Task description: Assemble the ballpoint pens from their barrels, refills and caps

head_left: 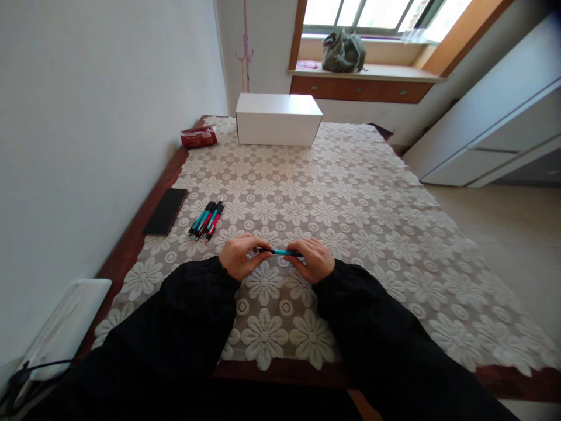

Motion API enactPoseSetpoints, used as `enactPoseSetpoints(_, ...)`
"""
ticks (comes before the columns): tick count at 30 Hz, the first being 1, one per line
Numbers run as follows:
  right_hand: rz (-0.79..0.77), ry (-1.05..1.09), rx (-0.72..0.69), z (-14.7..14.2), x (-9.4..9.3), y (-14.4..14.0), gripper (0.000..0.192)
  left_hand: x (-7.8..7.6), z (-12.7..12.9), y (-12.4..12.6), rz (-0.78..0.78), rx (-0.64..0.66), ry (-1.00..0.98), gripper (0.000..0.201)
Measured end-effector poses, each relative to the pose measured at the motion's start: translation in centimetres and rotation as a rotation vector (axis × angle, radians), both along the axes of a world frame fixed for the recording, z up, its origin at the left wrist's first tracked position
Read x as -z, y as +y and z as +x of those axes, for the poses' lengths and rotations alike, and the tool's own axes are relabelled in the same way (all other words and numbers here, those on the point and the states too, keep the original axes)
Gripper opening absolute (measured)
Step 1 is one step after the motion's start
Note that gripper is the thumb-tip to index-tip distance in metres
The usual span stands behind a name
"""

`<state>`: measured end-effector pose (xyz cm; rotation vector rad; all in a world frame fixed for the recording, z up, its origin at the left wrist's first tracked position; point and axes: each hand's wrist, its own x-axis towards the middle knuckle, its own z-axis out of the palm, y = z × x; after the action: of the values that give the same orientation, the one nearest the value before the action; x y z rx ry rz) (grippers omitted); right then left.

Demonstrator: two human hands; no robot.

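A slim teal and black pen lies level between my two hands, just above the floral lace tablecloth. My left hand pinches its black end between thumb and fingers. At the other end, my right hand has its thumb and fingers closed on the pen too. Only the teal middle and parts of the dark ends show; my fingers hide the rest. To the left of my left hand, several teal, red and black pens lie bunched together on the cloth.
A flat black rectangular object lies at the left table edge. Farther back are a dark red packet and a white box. A white device with cables sits at the lower left by the wall. A bag rests on the windowsill.
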<state>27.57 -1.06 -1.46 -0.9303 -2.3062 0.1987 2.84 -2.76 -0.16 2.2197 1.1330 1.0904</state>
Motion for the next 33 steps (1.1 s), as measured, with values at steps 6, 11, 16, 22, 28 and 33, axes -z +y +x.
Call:
enactPoseSetpoints(6,0.003,-0.021,-0.013,0.04,-0.10,-0.04,0.031,0.02,-0.06,0.02,0.006,0.003,0.009,0.012)
enactPoseSetpoints(11,-0.013,0.052,0.008,0.04,-0.19,-0.09,0.028,-0.05,-0.05,-0.01,0.006,-0.017,-0.001,0.012)
enactPoseSetpoints(16,0.014,-0.010,-0.008,0.15,-0.28,-0.01,0.030,0.00,0.00,0.01,0.017,-0.010,-0.005,0.010)
enactPoseSetpoints(22,-0.007,0.014,-0.004,0.21,-0.29,-0.02,0.025,0.04,-0.04,0.00,0.019,-0.038,-0.005,0.010)
enactPoseSetpoints(28,-0.007,-0.042,-0.010,0.28,-0.08,0.06,0.027,-0.19,0.04,-0.05,0.021,-0.022,0.003,0.011)
enactPoseSetpoints(33,-0.011,-0.015,-0.003,0.23,-0.09,0.01,0.027,-0.23,0.08,-0.02,0.025,-0.069,-0.004,0.010)
